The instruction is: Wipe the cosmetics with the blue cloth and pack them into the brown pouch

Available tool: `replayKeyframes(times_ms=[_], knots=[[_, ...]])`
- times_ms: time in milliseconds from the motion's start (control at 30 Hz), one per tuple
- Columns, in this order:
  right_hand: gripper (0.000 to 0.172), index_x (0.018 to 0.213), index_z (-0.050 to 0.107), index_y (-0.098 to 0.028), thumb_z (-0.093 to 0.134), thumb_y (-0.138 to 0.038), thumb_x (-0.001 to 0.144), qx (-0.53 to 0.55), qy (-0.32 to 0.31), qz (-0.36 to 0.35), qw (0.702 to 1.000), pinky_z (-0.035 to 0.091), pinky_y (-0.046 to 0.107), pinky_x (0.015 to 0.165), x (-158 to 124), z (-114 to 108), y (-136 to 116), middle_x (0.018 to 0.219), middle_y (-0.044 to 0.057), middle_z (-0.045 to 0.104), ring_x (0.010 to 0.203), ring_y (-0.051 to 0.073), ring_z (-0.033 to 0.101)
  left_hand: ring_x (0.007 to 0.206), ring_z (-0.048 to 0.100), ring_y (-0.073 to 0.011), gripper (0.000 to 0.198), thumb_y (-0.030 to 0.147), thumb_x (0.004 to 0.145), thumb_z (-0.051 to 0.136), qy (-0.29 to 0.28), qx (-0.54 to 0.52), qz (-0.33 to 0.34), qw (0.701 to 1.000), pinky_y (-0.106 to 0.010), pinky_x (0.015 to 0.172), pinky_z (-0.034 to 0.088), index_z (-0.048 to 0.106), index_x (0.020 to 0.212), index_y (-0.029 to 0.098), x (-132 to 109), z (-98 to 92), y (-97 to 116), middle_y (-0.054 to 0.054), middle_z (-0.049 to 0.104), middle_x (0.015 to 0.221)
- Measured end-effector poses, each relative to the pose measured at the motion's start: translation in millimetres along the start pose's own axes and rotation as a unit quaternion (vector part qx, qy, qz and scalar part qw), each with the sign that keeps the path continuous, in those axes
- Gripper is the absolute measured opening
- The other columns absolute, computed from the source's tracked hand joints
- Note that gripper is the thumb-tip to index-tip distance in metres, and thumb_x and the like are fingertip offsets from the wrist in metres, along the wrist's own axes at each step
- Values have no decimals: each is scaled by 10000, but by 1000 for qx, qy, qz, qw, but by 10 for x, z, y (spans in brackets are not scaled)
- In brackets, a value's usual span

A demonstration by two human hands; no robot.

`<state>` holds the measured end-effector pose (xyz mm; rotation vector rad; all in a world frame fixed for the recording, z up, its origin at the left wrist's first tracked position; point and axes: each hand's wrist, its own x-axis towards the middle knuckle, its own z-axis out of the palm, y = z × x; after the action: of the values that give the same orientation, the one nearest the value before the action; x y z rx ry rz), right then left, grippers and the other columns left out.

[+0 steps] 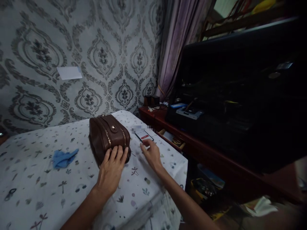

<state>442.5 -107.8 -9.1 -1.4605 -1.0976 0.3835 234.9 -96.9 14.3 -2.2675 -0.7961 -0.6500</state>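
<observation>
A dark brown leather bag (109,132) with gold zips and a snap tab lies on the patterned white sheet (88,198). My left hand (111,169) rests on the near end of the bag, its fingers spread over the surface without gripping. To the right, my right hand (152,155) is at the lower edge of a phone (144,135) with a lit screen. Its thumb and fingers are apart, and nothing shows between them. A crumpled blue cloth (63,158) lies left of the bag.
A dark red desk (201,145) with a partly open drawer (170,139) stands right of the bed, carrying a large black screen (235,95). Patterned wallpaper (103,57) and a purple curtain (172,48) are behind. Bags (206,187) lie below the desk.
</observation>
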Motion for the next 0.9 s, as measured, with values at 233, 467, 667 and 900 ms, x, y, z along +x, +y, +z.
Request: replayKeyframes(times_ms=[233, 467, 667, 900], knots=[[773, 1471, 380, -119, 666, -447, 831, -436, -33, 31, 899, 377, 456, 967, 402, -73, 174, 1364, 227, 551, 1224, 384, 481, 1213, 544, -248, 432, 45, 893, 406, 72, -94, 81, 990, -462, 1110, 330, 651, 1230, 160, -312, -258, -13, -109, 678, 1244], [729, 1471, 388, -102, 664, -393, 862, -452, -50, 39, 890, 357, 447, 968, 502, -6, 179, 1289, 250, 602, 1213, 387, 501, 1136, 568, -246, 301, 67, 947, 401, 110, -157, 71, 979, -443, 1057, 386, 681, 1020, 147, -680, -113, -72, -115, 693, 1116], [729, 1407, 486, -150, 773, -322, 759, -390, -48, 69, 917, 378, 446, 974, 588, -46, 74, 1194, 214, 663, 1235, 396, 523, 1155, 549, -262, 237, 48, 907, 464, 77, -205, 27, 975, -461, 997, 473, 667, 965, 155, -762, -100, -9, -121, 665, 1149], [392, 1141, 616, -151, 638, -414, 852, -164, -13, 202, 966, 501, 400, 702, 742, -179, -110, 953, 173, 698, 898, 306, 682, 1138, 534, -247, 177, 25, 878, 503, 27, -257, -4, 966, -406, 954, 524, 643, 887, 135, -738, -150, -64, -118, 630, 1134]])
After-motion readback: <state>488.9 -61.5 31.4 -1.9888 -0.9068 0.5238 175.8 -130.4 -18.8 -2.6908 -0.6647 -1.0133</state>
